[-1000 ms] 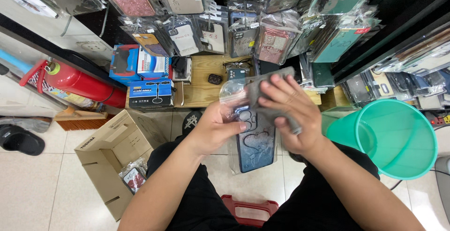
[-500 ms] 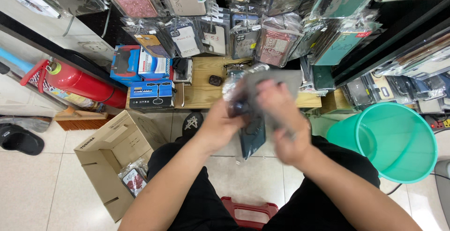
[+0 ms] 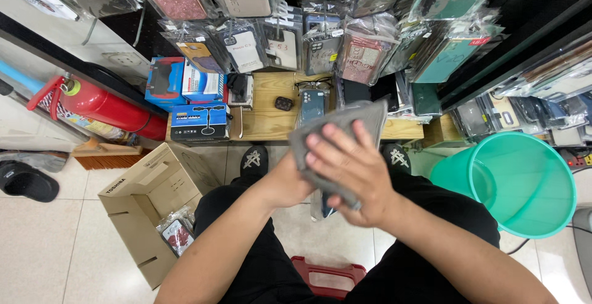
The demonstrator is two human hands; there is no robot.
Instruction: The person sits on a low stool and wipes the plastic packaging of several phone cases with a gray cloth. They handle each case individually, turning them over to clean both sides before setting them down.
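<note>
My right hand [image 3: 348, 171] presses a grey cloth [image 3: 345, 122] flat against a packaged phone case [image 3: 324, 205], which is mostly hidden under the cloth and hand. My left hand [image 3: 287, 184] holds that packaged case from the left side, its fingers covered by the cloth. Both hands are raised over my lap, above my black trousers and dark shoes [image 3: 254, 158].
A teal plastic bucket [image 3: 524, 180] stands at the right. An open cardboard box [image 3: 148, 199] with packaged cases sits at the left. A low wooden shelf [image 3: 271, 119] ahead carries boxes and a phone. Hanging packaged cases fill the wall. A red extinguisher [image 3: 102, 103] lies at the left.
My right hand has swept the grey cloth down over the packaged case, covering it. Both hands have drifted slightly lower and the case is now mostly hidden.
</note>
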